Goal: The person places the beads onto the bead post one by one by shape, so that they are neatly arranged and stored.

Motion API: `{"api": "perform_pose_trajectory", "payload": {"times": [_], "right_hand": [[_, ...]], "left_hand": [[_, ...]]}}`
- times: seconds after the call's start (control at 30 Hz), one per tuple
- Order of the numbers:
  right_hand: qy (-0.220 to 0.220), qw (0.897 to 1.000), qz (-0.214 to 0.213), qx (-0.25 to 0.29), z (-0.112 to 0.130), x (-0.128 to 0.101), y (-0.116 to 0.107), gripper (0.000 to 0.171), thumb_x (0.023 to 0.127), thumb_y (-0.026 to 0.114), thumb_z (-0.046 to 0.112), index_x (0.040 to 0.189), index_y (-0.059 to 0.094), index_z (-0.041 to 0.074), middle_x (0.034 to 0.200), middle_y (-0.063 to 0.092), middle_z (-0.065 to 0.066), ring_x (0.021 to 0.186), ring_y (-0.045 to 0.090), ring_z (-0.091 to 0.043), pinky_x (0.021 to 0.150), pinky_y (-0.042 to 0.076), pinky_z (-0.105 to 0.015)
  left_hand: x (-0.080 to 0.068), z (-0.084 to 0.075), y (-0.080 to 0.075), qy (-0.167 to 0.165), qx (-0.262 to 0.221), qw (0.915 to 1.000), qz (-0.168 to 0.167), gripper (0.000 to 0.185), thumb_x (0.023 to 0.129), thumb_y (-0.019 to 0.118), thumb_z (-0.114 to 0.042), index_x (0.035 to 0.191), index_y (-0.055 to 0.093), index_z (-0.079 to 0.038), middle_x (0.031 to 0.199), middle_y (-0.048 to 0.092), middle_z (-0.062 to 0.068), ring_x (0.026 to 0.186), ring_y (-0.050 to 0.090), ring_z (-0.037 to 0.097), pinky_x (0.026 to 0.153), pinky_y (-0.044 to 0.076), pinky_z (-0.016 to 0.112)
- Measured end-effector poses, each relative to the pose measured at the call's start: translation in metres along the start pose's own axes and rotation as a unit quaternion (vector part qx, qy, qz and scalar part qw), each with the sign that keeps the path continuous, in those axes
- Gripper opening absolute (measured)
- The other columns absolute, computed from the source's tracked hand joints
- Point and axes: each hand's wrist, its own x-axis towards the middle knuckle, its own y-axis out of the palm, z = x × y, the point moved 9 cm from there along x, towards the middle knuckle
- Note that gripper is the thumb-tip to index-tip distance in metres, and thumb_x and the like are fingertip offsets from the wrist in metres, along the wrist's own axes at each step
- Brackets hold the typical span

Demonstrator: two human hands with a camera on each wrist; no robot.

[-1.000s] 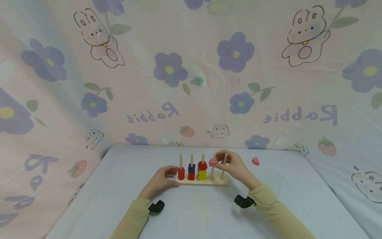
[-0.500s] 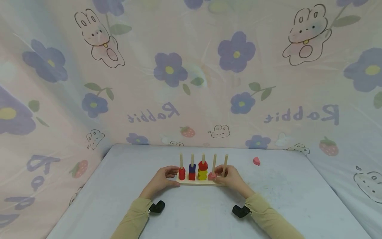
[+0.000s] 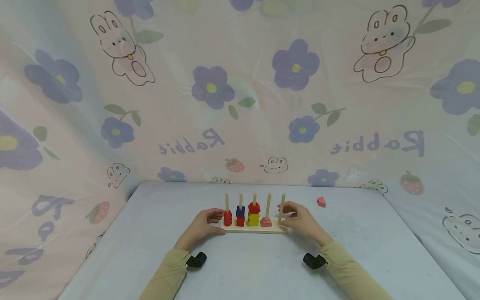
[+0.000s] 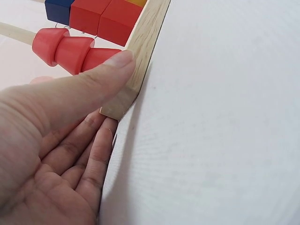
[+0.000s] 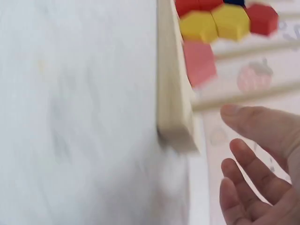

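A wooden base (image 3: 255,229) with five upright pegs stands on the table. Red pieces (image 3: 227,217) sit on the first peg, a blue block over a red one (image 3: 240,216) on the second, a red over a yellow (image 3: 253,213) on the third. A pink block (image 3: 266,222) rests at the bottom of the fourth peg. My left hand (image 3: 219,223) holds the base's left end, thumb on its front edge (image 4: 140,56). My right hand (image 3: 286,212) hovers by the fifth peg, fingers spread (image 5: 243,154), holding nothing.
A loose pink block (image 3: 321,202) lies on the table to the far right of the base. A flower-and-rabbit printed cloth (image 3: 240,104) hangs behind and at both sides. Black wrist cameras (image 3: 314,261) sit on both sleeves.
The right hand slid the pink block down the fourth peg to the base, let go and drew off to the right. The left hand stayed put.
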Motion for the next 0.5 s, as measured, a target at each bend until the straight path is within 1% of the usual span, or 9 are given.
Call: {"api": "perform_pose_trajectory", "payload": {"times": [0.07, 0.17, 0.2, 0.27, 0.33, 0.43, 0.5], "right_hand": [[-0.019, 1.0, -0.012, -0.02, -0.004, -0.002, -0.019, 0.045, 0.078, 0.078, 0.003, 0.12, 0.059, 0.001, 0.114, 0.063, -0.014, 0.105, 0.058, -0.032, 0.087, 0.049, -0.048], [-0.028, 0.997, -0.033, -0.057, -0.012, -0.005, -0.049, 0.047, 0.079, 0.075, -0.002, 0.123, 0.057, -0.002, 0.119, 0.061, -0.018, 0.111, 0.055, -0.038, 0.089, 0.047, -0.053], [-0.026, 0.997, -0.037, -0.066, -0.016, -0.006, -0.058, 0.048, 0.08, 0.074, -0.003, 0.124, 0.056, -0.003, 0.122, 0.059, -0.02, 0.113, 0.053, -0.039, 0.091, 0.046, -0.054], [-0.014, 0.995, -0.047, -0.085, -0.024, -0.009, -0.076, 0.049, 0.081, 0.072, -0.003, 0.126, 0.054, -0.005, 0.125, 0.056, -0.023, 0.114, 0.052, -0.043, 0.091, 0.045, -0.056], [0.002, 0.994, -0.053, -0.097, -0.033, -0.011, -0.091, 0.05, 0.082, 0.072, -0.002, 0.128, 0.053, -0.005, 0.128, 0.053, -0.026, 0.116, 0.049, -0.046, 0.093, 0.043, -0.058], [0.022, 0.991, -0.053, -0.121, -0.046, -0.013, -0.106, 0.05, 0.083, 0.07, -0.001, 0.129, 0.052, -0.006, 0.131, 0.05, -0.029, 0.116, 0.047, -0.05, 0.095, 0.04, -0.06], [0.03, 0.989, -0.048, -0.135, -0.054, -0.013, -0.111, 0.048, 0.085, 0.068, -0.001, 0.13, 0.051, -0.006, 0.132, 0.049, -0.029, 0.12, 0.043, -0.051, 0.097, 0.038, -0.061]], "left_hand": [[-0.002, -0.004, 0.0, -0.003, 0.003, 1.0, -0.004, 0.063, 0.071, 0.085, -0.01, 0.127, 0.056, -0.004, 0.117, 0.061, 0.009, 0.105, 0.058, 0.024, 0.094, 0.048, 0.039], [-0.008, -0.018, -0.001, -0.002, 0.0, 1.0, -0.006, 0.061, 0.073, 0.083, -0.004, 0.127, 0.055, 0.0, 0.118, 0.06, 0.014, 0.106, 0.058, 0.031, 0.095, 0.047, 0.046], [-0.008, -0.018, -0.001, 0.0, 0.001, 1.0, -0.006, 0.061, 0.073, 0.083, -0.005, 0.127, 0.055, 0.0, 0.117, 0.06, 0.014, 0.105, 0.058, 0.031, 0.095, 0.047, 0.046], [-0.012, -0.029, -0.002, 0.004, -0.004, 1.0, -0.005, 0.06, 0.073, 0.081, -0.002, 0.127, 0.055, 0.002, 0.117, 0.06, 0.017, 0.106, 0.057, 0.035, 0.095, 0.046, 0.049], [-0.013, -0.032, -0.002, 0.005, -0.007, 1.0, -0.003, 0.059, 0.074, 0.081, -0.002, 0.127, 0.055, 0.003, 0.117, 0.06, 0.017, 0.106, 0.057, 0.035, 0.095, 0.045, 0.05], [-0.013, -0.033, -0.001, 0.006, -0.008, 0.9999, -0.003, 0.058, 0.074, 0.081, -0.001, 0.126, 0.055, 0.002, 0.117, 0.06, 0.016, 0.106, 0.057, 0.035, 0.095, 0.045, 0.049], [-0.013, -0.034, -0.001, 0.008, -0.01, 0.9999, -0.002, 0.058, 0.074, 0.081, -0.001, 0.126, 0.055, 0.003, 0.117, 0.06, 0.017, 0.106, 0.057, 0.035, 0.095, 0.045, 0.049]]}}
